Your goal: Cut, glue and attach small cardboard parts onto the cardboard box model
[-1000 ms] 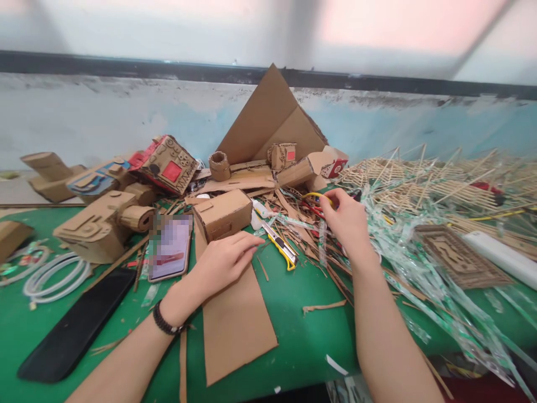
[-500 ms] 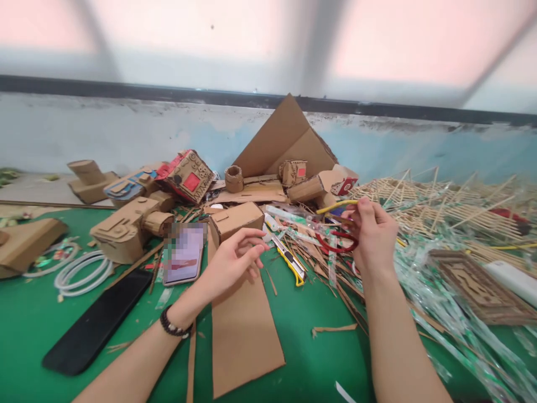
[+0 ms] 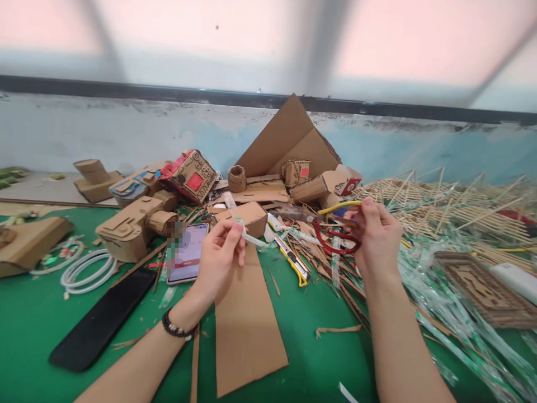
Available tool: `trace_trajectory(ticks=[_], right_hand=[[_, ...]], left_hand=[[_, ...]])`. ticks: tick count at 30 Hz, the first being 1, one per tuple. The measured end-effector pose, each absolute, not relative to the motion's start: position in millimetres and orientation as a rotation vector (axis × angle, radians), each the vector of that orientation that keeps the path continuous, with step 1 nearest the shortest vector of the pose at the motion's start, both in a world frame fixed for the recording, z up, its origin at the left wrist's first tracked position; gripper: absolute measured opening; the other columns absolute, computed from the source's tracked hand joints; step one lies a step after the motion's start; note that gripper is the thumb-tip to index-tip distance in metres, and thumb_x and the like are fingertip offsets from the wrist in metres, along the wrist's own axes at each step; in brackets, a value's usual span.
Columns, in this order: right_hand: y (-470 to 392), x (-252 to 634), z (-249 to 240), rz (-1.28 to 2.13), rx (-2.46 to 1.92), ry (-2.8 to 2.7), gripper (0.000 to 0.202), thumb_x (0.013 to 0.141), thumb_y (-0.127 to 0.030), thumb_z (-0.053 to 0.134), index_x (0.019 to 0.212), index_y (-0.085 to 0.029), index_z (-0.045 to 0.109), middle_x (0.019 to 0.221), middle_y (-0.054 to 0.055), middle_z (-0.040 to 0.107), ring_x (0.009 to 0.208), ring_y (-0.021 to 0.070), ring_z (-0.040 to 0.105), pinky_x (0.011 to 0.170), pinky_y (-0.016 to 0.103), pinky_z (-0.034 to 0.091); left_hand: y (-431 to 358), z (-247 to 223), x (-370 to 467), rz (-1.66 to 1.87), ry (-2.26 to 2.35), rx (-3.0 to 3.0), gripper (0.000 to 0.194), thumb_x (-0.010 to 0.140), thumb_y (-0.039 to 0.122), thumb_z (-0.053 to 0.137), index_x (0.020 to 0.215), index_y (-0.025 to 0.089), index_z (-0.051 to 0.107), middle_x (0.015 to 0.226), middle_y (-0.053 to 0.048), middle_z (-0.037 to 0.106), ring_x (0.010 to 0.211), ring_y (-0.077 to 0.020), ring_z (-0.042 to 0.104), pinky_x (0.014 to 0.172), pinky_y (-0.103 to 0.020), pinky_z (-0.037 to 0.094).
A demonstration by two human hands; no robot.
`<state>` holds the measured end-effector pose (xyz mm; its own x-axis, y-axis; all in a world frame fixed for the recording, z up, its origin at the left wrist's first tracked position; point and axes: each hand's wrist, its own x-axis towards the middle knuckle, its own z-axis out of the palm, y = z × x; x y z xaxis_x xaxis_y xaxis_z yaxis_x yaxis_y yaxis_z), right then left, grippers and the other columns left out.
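Observation:
My left hand (image 3: 224, 252) is closed, thumb against fingers, on a thin clear-and-green plastic strip (image 3: 251, 239) that trails to the right over a small cardboard box (image 3: 247, 215). A flat cardboard piece (image 3: 247, 330) extends from the box towards me. My right hand (image 3: 377, 235) grips scissors with red handles (image 3: 335, 249), their dark blades pointing left. A yellow curved piece (image 3: 338, 207) also comes out between that thumb and fingers; what it is I cannot make out. Below and between both hands lies a yellow box cutter (image 3: 292, 260).
A phone (image 3: 188, 254) and a black flat slab (image 3: 103, 319) lie left, beside coiled white tubing (image 3: 89, 271). Cardboard models, including a camera shape (image 3: 126, 229), stand behind. Wooden sticks (image 3: 453, 207) and tangled plastic strips (image 3: 444, 319) fill the right.
My left hand has closed on the plastic strip and drawn back slightly to the left; before, its fingers were loosely apart. My right hand has barely moved, still gripping the scissors.

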<state>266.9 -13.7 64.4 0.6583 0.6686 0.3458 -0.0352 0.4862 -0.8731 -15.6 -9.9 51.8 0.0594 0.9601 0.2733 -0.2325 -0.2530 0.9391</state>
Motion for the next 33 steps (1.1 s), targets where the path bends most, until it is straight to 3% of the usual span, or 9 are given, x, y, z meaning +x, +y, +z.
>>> trace_trajectory(ticks=[7,9,10,12,13,15,18,23,33], right_hand=[[-14,285,72,0.41,-0.786,-0.501,0.037,0.085,-0.053,0.078,0.077,-0.019,0.065,0.058,-0.008,0.039,0.064,0.0131,0.056,0.046,0.02,0.043],[-16,286,73,0.459,-0.743,-0.505,0.038,0.087,-0.054,0.077,0.079,-0.019,0.064,0.058,-0.01,0.034,0.061,0.012,0.053,0.046,0.019,0.043],[-17,286,74,0.487,-0.728,-0.517,0.038,0.087,-0.054,0.077,0.078,-0.019,0.063,0.058,-0.01,0.032,0.06,0.0115,0.052,0.046,0.019,0.042],[-18,283,74,0.547,-0.721,-0.555,0.04,0.085,-0.055,0.079,0.077,-0.019,0.062,0.057,-0.01,0.032,0.059,0.0111,0.052,0.046,0.019,0.042],[-18,281,74,0.576,-0.729,-0.576,0.04,0.083,-0.055,0.08,0.076,-0.019,0.063,0.056,-0.01,0.033,0.06,0.0114,0.053,0.047,0.018,0.043],[-17,273,73,0.626,-0.757,-0.608,0.041,0.079,-0.054,0.084,0.075,-0.019,0.064,0.054,-0.009,0.036,0.063,0.0127,0.057,0.047,0.018,0.044],[-15,259,70,0.686,-0.802,-0.639,0.041,0.075,-0.054,0.087,0.076,-0.019,0.066,0.053,-0.009,0.037,0.064,0.014,0.06,0.047,0.019,0.044],[-17,242,67,0.761,-0.851,-0.757,0.041,0.078,-0.054,0.086,0.076,-0.019,0.064,0.054,-0.01,0.036,0.056,0.0126,0.058,0.047,0.02,0.045],[-16,234,64,0.842,-0.816,-0.786,0.039,0.079,-0.054,0.086,0.075,-0.019,0.069,0.052,-0.009,0.036,0.055,0.0116,0.054,0.045,0.019,0.044]], left_hand=[[-13,56,24,0.892,0.817,1.416,0.034,0.095,0.048,0.071,0.098,0.014,0.07,0.06,0.001,0.065,0.041,-0.0081,0.055,0.041,-0.017,0.043],[-5,62,47,0.679,0.698,1.348,0.051,0.095,0.05,0.072,0.13,0.013,0.066,0.088,-0.01,0.078,0.052,-0.0134,0.067,0.046,-0.023,0.054],[1,66,56,0.575,0.619,1.289,0.068,0.094,0.05,0.073,0.15,0.015,0.052,0.112,-0.018,0.078,0.072,-0.0204,0.076,0.057,-0.029,0.063],[10,73,67,0.525,0.515,1.24,0.092,0.091,0.049,0.078,0.166,0.024,0.03,0.143,-0.024,0.065,0.1,-0.0286,0.079,0.074,-0.039,0.068],[13,76,68,0.613,0.476,1.234,0.093,0.089,0.046,0.081,0.165,0.026,0.032,0.15,-0.023,0.06,0.108,-0.0299,0.077,0.08,-0.041,0.067],[16,79,62,0.805,0.452,1.249,0.077,0.085,0.044,0.085,0.152,0.022,0.053,0.15,-0.021,0.06,0.117,-0.0319,0.073,0.088,-0.042,0.066],[13,75,46,1.019,0.537,1.238,0.048,0.083,0.049,0.086,0.114,0.014,0.074,0.125,-0.018,0.075,0.11,-0.0308,0.075,0.084,-0.038,0.065],[5,64,30,1.15,0.677,1.121,0.042,0.073,0.048,0.093,0.089,0.015,0.072,0.081,-0.006,0.076,0.077,-0.0187,0.074,0.067,-0.027,0.06],[-5,73,18,1.261,0.795,1.218,0.035,0.072,0.04,0.093,0.081,0.015,0.071,0.07,-0.002,0.072,0.063,-0.0129,0.067,0.062,-0.023,0.055]])
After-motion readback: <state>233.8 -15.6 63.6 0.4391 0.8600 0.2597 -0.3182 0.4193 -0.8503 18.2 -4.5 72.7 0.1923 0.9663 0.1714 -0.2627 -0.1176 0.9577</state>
